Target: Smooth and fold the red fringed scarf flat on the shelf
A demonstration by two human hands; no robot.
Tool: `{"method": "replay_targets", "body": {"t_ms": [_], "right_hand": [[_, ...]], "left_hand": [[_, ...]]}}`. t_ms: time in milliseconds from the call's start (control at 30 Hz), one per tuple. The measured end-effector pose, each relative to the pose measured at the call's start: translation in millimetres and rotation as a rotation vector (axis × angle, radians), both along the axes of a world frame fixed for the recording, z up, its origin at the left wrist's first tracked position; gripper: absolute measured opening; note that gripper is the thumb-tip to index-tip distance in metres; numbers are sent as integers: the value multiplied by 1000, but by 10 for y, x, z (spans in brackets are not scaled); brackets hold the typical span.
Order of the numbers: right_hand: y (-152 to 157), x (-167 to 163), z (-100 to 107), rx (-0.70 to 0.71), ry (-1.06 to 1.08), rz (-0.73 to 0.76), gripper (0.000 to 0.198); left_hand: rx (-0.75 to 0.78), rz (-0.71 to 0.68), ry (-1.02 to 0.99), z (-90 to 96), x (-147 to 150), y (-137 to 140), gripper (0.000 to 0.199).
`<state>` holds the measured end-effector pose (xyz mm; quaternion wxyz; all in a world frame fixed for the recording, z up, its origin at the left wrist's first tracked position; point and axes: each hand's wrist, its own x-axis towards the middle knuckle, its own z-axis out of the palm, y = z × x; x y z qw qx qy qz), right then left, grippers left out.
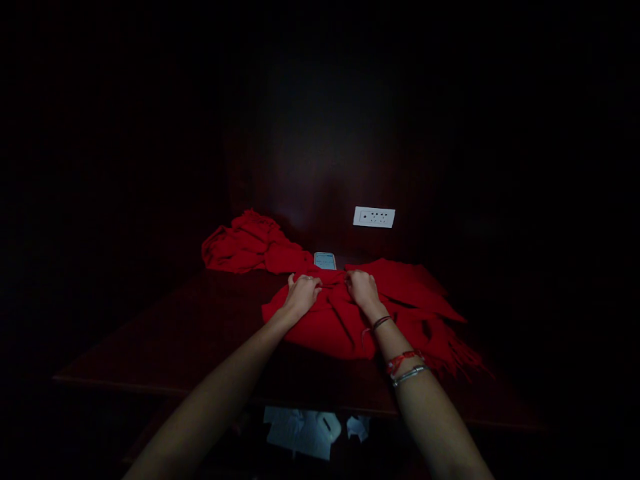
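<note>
A red scarf (pixel 325 333) with a fringed end lies bunched and folded across the dark table. My left hand (pixel 301 295) is closed on a fold near its middle, with the fingertips curled into the cloth. A short way to the right, my right hand (pixel 363 288) pinches the same cloth, its fingers bent down into the folds. Some fingertips are hidden by the fabric. Part of the red cloth trails to the back left in a crumpled heap, and the fringe spreads to the right.
Just behind the scarf is a phone (pixel 325 261) with a lit screen. A white wall socket (pixel 374 217) is on the back panel. The table's (pixel 140 347) front edge runs below my forearms, with pale papers (pixel 300 432) lower down. Darkness hides the sides.
</note>
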<state>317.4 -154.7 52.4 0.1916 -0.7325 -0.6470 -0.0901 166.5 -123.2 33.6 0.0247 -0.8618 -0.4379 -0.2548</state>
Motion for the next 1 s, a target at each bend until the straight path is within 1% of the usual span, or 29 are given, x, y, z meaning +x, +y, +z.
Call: {"method": "replay_targets", "body": {"t_ms": [33, 100, 200, 233, 267, 300, 333, 400, 433, 467, 500, 533, 600, 633, 667, 700, 733, 800, 867, 1000], "right_hand": [[-1, 44, 13, 12, 6, -4, 21], [-28, 169, 81, 99, 82, -52, 25], [-119, 389, 219, 338, 355, -248, 29], [-156, 450, 254, 392, 428, -313, 30], [-192, 496, 277, 389, 460, -351, 31], [-224, 527, 287, 332, 459, -360, 30], [-251, 542, 286, 244, 439, -350, 28], [-288, 526, 267, 68, 382, -328, 24], [-298, 498, 257, 38, 343, -325, 24], [-302, 459, 249, 62, 303, -319, 25], [-299, 409, 243, 126, 260, -290, 28], [-291, 349, 239, 188, 212, -223, 31], [-256, 208, 217, 258, 121, -22, 38], [-231, 135, 195, 241, 83, 72, 41], [-201, 65, 164, 197, 43, 133, 44], [-170, 6, 127, 139, 4, 154, 46], [-138, -40, 87, 83, -21, 140, 46], [-78, -78, 13, 8, -20, 63, 45], [-32, -55, -34, -7, 22, 1, 43], [8, 32, -52, -7, 79, 4, 45]], "left_hand": [[24, -6, -23, 24, -17, 6, 16], [78, 32, -123, 119, -88, 23, 15], [99, 201, -347, 309, -243, 56, 16], [88, 245, -411, 361, -292, 65, 17], [70, 264, -445, 399, -333, 70, 18], [34, 263, -436, 420, -364, 70, 19], [-22, 249, -379, 426, -384, 63, 19], [-163, 253, -169, 399, -395, 35, 17], [-218, 285, -60, 374, -387, 15, 17], [-239, 316, 24, 346, -370, -5, 18], [-218, 330, 67, 316, -345, -23, 21], [-164, 318, 73, 286, -312, -39, 25], [-39, 229, 25, 223, -227, -59, 27], [0, 172, 2, 188, -181, -62, 27], [17, 124, -11, 149, -136, -61, 27], [14, 92, -13, 110, -96, -56, 28], [2, 69, -5, 72, -64, -48, 28], [-31, 45, 16, 10, -25, -25, 25], [-38, 37, 24, -18, -13, -2, 21], [31, -23, 4, 23, -9, -13, 15]]}}
